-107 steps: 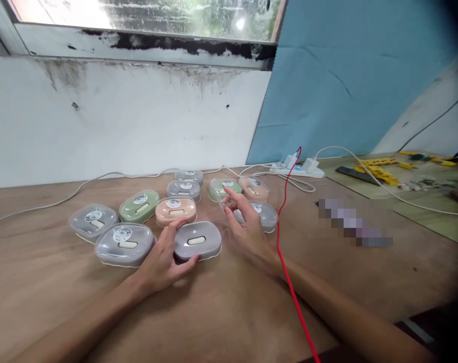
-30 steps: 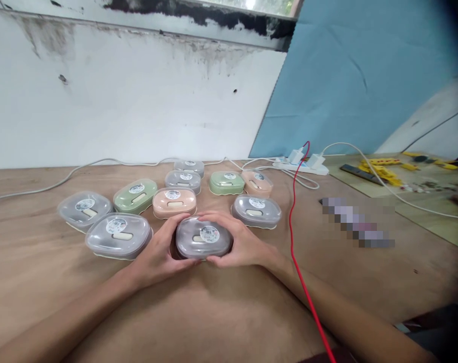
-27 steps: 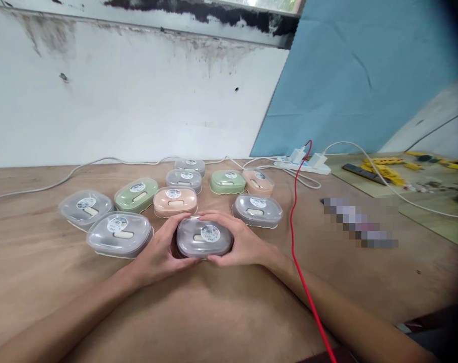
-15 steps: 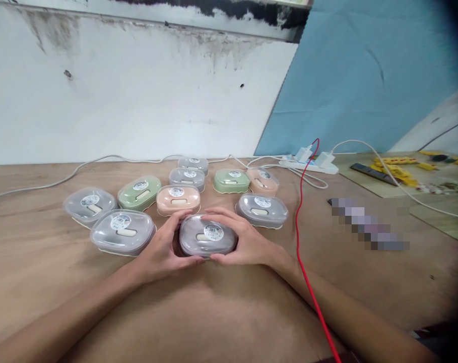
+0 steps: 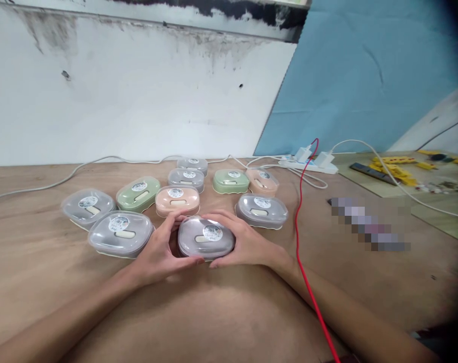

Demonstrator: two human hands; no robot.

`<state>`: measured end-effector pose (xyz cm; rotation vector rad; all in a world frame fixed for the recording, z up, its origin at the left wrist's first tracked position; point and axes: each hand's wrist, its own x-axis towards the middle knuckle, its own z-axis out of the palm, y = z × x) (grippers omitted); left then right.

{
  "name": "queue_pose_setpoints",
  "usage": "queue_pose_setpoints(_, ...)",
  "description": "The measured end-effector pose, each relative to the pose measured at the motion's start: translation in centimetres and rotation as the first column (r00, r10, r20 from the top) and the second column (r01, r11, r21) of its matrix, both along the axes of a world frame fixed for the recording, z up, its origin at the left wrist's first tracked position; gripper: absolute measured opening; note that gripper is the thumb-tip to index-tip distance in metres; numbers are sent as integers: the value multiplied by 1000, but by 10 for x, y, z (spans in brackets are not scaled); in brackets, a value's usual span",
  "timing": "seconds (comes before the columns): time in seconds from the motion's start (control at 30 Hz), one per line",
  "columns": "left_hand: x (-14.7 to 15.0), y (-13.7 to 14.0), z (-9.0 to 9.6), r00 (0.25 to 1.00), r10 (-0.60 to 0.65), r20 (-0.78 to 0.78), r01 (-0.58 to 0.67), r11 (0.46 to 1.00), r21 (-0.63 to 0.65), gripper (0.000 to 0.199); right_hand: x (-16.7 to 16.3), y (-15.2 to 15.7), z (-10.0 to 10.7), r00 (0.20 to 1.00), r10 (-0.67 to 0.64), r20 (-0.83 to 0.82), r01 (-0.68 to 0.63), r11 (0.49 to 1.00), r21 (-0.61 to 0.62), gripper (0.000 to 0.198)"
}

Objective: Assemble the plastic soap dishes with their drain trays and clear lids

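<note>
A grey oval soap box [image 5: 189, 248] with a clear lid, a round sticker and a pale slot-shaped piece rests on the table in front of me. My left hand [image 5: 158, 250] curves round its left end, thumb at the near side and fingers at the far side. Round the right end my right hand [image 5: 247, 243] is wrapped in the same way. Just behind stands a peach soap box [image 5: 183, 205]. Left of my left hand sits another grey soap box [image 5: 100, 239], and one more grey soap box [image 5: 274, 214] lies beyond my right hand.
Green soap boxes [image 5: 134, 199] and several others stand farther back on the wooden table [image 5: 198, 322]. A red cable [image 5: 302, 267] runs over my right forearm. Plugs sit in a white power strip [image 5: 312, 165] by the wall. At right lies a blurred-out object [image 5: 368, 224].
The view has shifted very slightly. Both hands stay round the grey soap box, which looks to be in the same place.
</note>
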<state>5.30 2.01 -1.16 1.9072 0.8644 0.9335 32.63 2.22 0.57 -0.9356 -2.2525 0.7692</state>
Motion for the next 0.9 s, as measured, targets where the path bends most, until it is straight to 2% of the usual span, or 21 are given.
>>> queue_pose_setpoints(0.23,-1,1,5,995,42,-96,-28,989,144,75,1,0,-3,1000,-16,2,16,1000,-6,96)
queue_pose_setpoints(0.57,-1,0,4,997,47,-69,-44,998,46,77,-2,0,-2,1000,-12,-19,13,998,67,93)
queue_pose_setpoints(0.9,-1,0,-1,997,42,-62,-42,999,15,78,-2,0,-4,999,-28,18,27,998,54,94)
